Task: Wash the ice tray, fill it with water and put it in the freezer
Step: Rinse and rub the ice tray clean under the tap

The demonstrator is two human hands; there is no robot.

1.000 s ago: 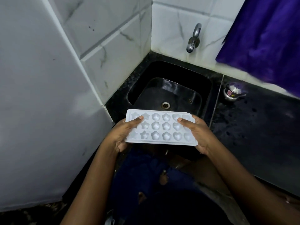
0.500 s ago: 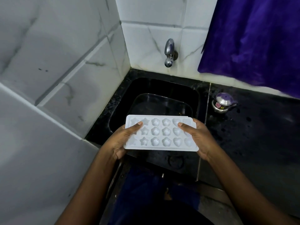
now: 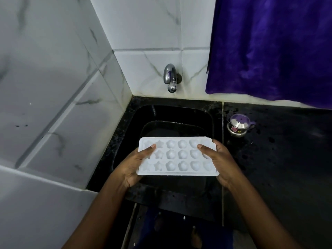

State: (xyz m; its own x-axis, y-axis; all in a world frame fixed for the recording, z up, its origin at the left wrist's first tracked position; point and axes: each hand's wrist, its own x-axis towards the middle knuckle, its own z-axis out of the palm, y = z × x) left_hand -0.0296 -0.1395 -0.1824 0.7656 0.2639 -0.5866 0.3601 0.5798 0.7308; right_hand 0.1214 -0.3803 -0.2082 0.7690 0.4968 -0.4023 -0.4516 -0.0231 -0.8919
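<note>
A white ice tray [image 3: 177,157] with star, flower and heart moulds is held level over the near part of the black sink [image 3: 208,112]. My left hand [image 3: 133,165] grips its left end, thumb on top. My right hand [image 3: 218,159] grips its right end, thumb laid across the top. The moulds look dry and hold nothing. A chrome tap [image 3: 170,79] juts from the white tiled wall above the sink's back edge, with no water running.
A small steel pot [image 3: 238,125] with a purple-knobbed lid stands on the black counter [image 3: 280,159] right of the sink. A purple cloth [image 3: 273,47] hangs on the wall above the counter. White tiled walls close the left side.
The view has tilted up and come closer to the sink and tap. The tray stays level in both hands, now further over the basin.
</note>
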